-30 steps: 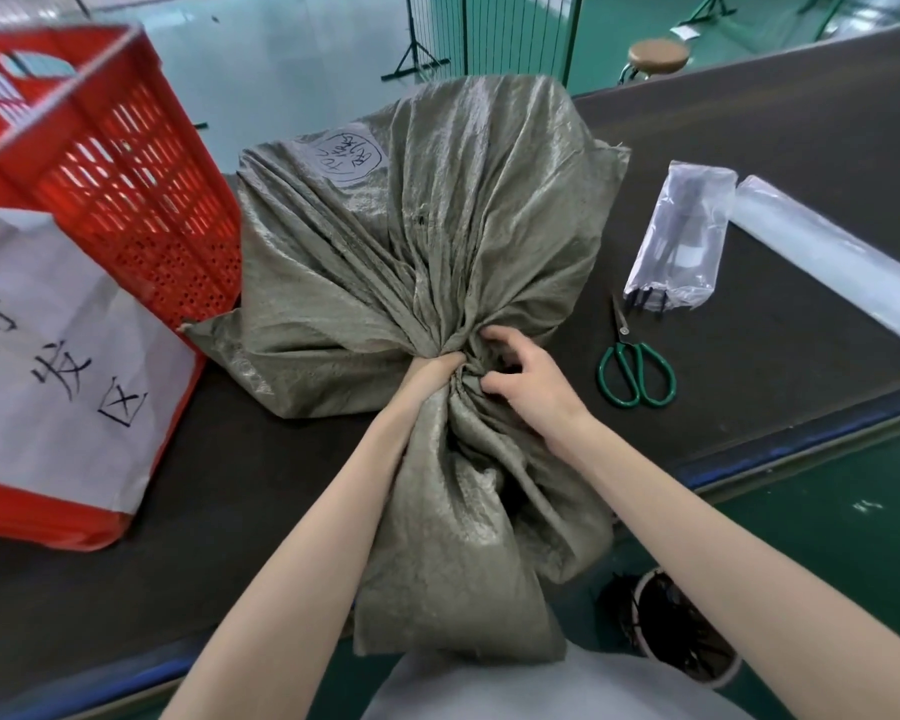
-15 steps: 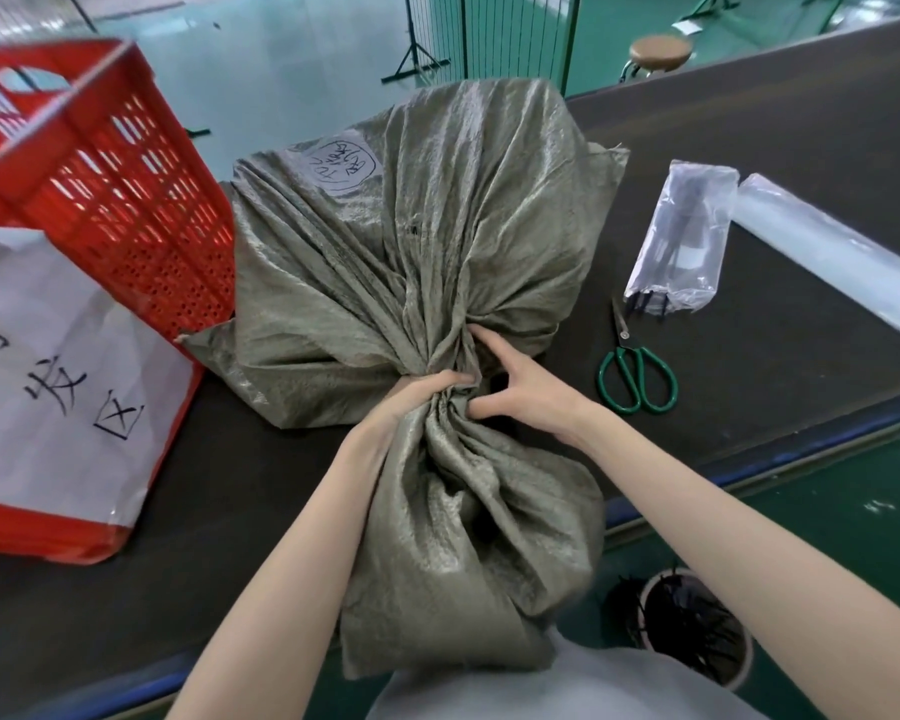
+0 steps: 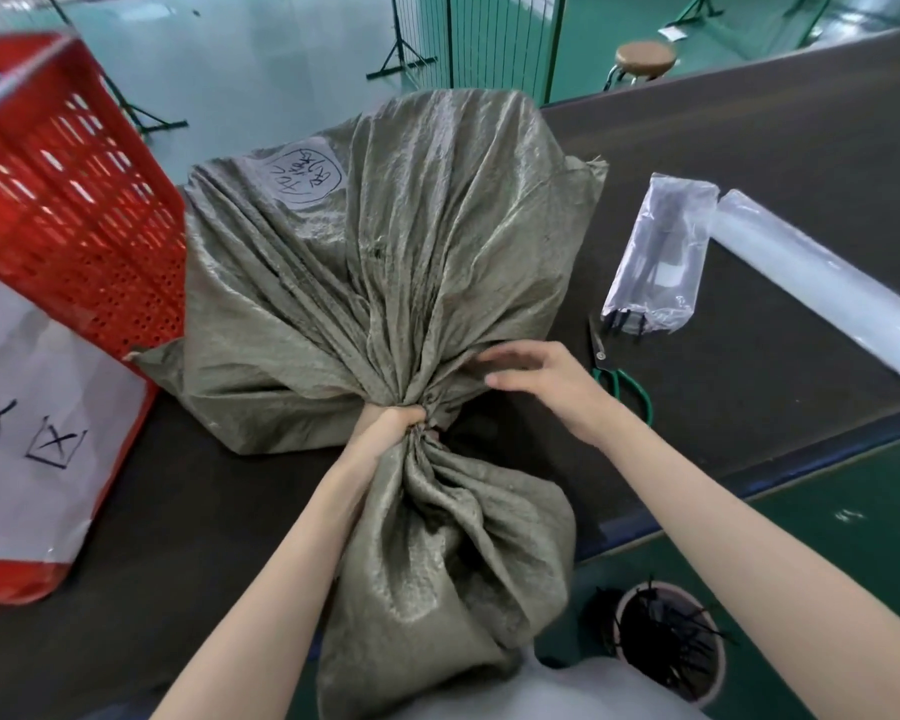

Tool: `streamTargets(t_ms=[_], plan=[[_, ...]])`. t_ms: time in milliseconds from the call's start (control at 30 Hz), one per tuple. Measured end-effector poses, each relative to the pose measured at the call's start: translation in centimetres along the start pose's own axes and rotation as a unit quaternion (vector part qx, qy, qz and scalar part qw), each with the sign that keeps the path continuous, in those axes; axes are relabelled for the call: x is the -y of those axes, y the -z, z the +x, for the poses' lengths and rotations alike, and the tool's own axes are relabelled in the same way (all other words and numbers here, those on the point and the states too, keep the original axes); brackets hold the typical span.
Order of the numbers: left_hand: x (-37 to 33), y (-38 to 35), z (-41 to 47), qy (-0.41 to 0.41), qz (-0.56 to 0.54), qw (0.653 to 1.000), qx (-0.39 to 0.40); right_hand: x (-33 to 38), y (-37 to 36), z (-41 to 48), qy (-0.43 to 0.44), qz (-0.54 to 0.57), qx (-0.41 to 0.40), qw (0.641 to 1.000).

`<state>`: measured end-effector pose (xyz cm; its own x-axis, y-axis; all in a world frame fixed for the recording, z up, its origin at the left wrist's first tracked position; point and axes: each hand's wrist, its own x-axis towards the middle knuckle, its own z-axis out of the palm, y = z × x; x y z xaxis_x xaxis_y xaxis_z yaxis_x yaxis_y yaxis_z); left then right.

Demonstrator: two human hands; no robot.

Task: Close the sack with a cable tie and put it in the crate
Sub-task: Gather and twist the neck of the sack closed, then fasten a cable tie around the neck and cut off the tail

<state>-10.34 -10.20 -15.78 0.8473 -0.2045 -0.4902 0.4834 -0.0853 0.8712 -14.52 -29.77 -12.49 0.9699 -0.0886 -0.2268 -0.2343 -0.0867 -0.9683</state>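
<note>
A full grey-green woven sack lies on the dark table, its mouth gathered toward me and the loose end hanging over the near edge. My left hand is shut around the bunched neck. My right hand hovers just right of the neck with fingers spread, holding nothing. A clear bag of black cable ties lies to the right. The red plastic crate stands at the left with a white paper sign on its side. No tie is visible on the neck.
Green-handled scissors lie just beyond my right wrist. A long clear plastic roll sits at the far right. A round bin with black tie offcuts stands on the green floor below the table edge.
My right hand has let go of the sack neck and lifted away to the right, fingers opening. My left hand keeps its grip on the neck.
</note>
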Motion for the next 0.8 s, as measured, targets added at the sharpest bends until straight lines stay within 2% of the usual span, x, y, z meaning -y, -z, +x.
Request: streamTargets(t_ms=[133,233,333,400,533,633,800], plan=[[-0.3,-0.6,-0.8,0.036,-0.063,0.997,-0.01,-0.5,2.4,1.6,-0.02,0.081,-0.185,0.979],[0.0,-0.1,-0.7,0.054,-0.085,0.995,0.006,-2.0,4.5,3.4,-0.039,0.025,-0.305,0.951],[0.0,0.0,-0.9,0.082,-0.085,0.993,0.017,-3.4,7.5,4.8,-0.077,-0.068,-0.412,0.905],[0.0,-0.2,-1.0,0.036,-0.044,0.998,-0.004,-4.6,10.0,5.7,-0.126,-0.146,-0.428,0.883],[-0.3,-0.9,-1.0,-0.033,0.004,0.998,-0.055,-6.5,12.7,6.4,-0.219,-0.276,-0.378,0.856],[-0.3,-1.3,-0.6,-0.081,0.048,0.992,-0.086,-6.4,12.7,6.3,-0.205,-0.335,-0.359,0.847],[0.1,-1.6,-0.3,-0.128,0.047,0.985,-0.104,-6.2,12.3,6.1,-0.199,-0.315,-0.336,0.865]])
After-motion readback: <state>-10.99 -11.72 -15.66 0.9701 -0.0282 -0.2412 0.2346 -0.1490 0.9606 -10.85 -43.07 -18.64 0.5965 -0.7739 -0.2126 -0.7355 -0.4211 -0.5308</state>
